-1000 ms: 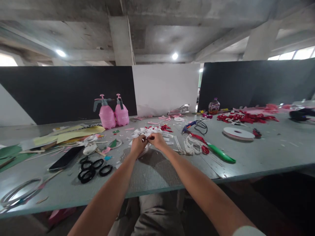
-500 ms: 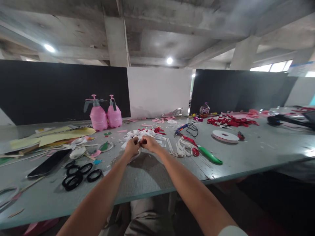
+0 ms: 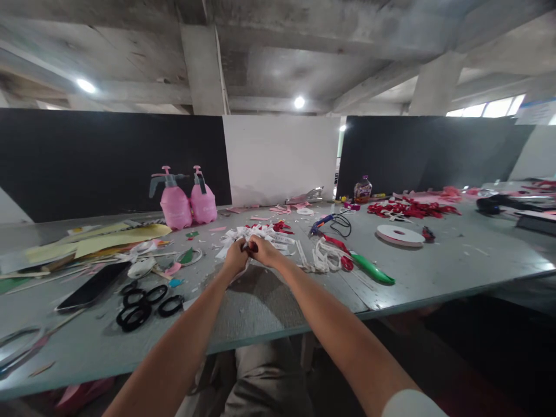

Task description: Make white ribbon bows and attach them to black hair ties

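My left hand (image 3: 237,256) and my right hand (image 3: 262,251) meet over the near side of a pile of white ribbon pieces (image 3: 234,234). Both have their fingers pinched together, thumbs and fingertips almost touching. Whatever lies between them is small and mostly hidden; a dark reddish spot shows there, and a pale strip hangs just below. Some ribbon pieces carry printed lettering. Red ribbon bits (image 3: 281,226) lie behind the pile. Right of my hands are a bundle of white cord or ribbon (image 3: 326,258), a blue glue gun (image 3: 320,223) with a black cable, and a green-handled tool (image 3: 372,270).
Two pink spray bottles (image 3: 176,207) stand at the back left. Black rings (image 3: 134,313), a phone (image 3: 93,286) and yellow paper (image 3: 124,239) lie left. To the right are a white ribbon spool (image 3: 399,236), a red ribbon heap (image 3: 412,208) and a bottle (image 3: 362,190).
The view has shifted slightly, so the table's things sit a little differently in the picture. Both hands stay pinched together at the ribbon pile, with only slight finger movement.
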A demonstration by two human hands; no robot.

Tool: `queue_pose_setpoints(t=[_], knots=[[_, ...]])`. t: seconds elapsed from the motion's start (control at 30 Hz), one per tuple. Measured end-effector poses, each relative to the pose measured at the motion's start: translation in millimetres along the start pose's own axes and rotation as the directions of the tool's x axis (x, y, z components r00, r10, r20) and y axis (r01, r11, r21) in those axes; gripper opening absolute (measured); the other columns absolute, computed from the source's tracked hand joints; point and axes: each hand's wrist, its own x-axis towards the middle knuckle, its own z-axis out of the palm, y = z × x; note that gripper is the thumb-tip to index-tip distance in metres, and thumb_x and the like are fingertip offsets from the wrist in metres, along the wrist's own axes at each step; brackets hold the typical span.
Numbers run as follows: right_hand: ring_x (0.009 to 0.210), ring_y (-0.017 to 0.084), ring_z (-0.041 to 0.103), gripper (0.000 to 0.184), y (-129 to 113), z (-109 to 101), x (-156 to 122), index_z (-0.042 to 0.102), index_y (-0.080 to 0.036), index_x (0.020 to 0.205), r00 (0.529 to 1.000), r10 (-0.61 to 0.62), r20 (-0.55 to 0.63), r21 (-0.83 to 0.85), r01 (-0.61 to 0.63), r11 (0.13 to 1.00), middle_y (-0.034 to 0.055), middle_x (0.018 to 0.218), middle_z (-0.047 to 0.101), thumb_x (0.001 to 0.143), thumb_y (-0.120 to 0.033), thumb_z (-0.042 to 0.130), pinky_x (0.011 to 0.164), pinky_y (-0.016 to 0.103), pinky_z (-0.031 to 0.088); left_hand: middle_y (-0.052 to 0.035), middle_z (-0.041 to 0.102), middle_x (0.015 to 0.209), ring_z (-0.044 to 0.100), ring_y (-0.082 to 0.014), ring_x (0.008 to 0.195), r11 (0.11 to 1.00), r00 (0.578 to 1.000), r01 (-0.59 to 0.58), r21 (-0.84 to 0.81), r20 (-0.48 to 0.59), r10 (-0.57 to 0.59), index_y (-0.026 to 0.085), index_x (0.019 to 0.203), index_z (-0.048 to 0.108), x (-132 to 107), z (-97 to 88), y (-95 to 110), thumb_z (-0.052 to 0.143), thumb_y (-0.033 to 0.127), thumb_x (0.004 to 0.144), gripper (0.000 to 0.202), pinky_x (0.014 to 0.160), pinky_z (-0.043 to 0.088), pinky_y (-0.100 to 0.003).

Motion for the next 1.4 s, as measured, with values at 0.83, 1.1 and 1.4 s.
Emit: queue_pose_setpoints(t=[0.83,1.1,1.4], knots=[[0.051,0.009,0.045,0.021,0.8,-8.7,0.3,0.060,-0.017,0.086,0.967,0.183,-0.178,0.378,-0.105,0.920,-0.0052,0.058,0.051,0.071,-0.031,0.060,0.051,0.021,0.038,-0.0003,0.059,0.062,0.055,-0.0132,0.058,0.928,0.991,0.123,-0.352,-0.007,-0.134,0.016,0.078,0.062,4.2,-5.3,-0.5,0.055,0.052,0.071,0.038,0.057,0.039,-0.024],[0.053,0.008,0.046,0.041,-1.6,-7.6,0.4,0.061,-0.015,0.106,0.967,0.216,-0.137,0.489,-0.124,0.863,-0.0069,0.058,0.049,0.067,-0.028,0.065,0.054,0.022,0.041,0.0001,0.062,0.075,0.054,-0.0099,0.059,0.906,0.993,0.005,-0.423,-0.102,-0.053,0.017,0.095,0.057,-0.1,-5.6,-0.9,0.063,0.031,0.069,0.031,0.059,0.043,-0.022],[0.059,0.010,0.051,0.045,-4.0,-5.6,-1.8,0.056,-0.015,0.109,0.964,0.248,-0.095,0.540,-0.159,0.826,-0.0041,0.068,0.054,0.065,-0.023,0.059,0.058,0.023,0.044,-0.0044,0.070,0.089,0.058,-0.0133,0.071,0.984,0.994,-0.092,-0.150,-0.069,0.082,0.018,0.093,0.069,-5.5,-14.6,-1.1,0.060,0.033,0.077,0.024,0.068,0.044,-0.025]])
